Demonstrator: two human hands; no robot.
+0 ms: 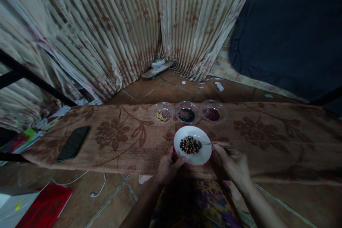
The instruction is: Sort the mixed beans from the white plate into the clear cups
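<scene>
A white bowl with a red rim [205,156] stands near the front of the cloth-covered bench, holding a mix of dark and yellow beans [190,145]. My left hand [169,165] grips the bowl's left edge, thumb over the rim. In my right hand [232,162] is a thin metal utensil [207,144], its tip among the beans; its head is too small to make out. Behind the bowl sit three clear plastic bowls in a row: one with yellow beans [160,116], one with black beans [187,114], one with dark red beans [212,114].
A dark phone [73,143] lies on the brown patterned cloth [149,149] at the left. Striped curtains [128,25] hang behind, with a skateboard [158,70] on the tiled floor. A red item [45,206] and a white cable [100,188] lie lower left.
</scene>
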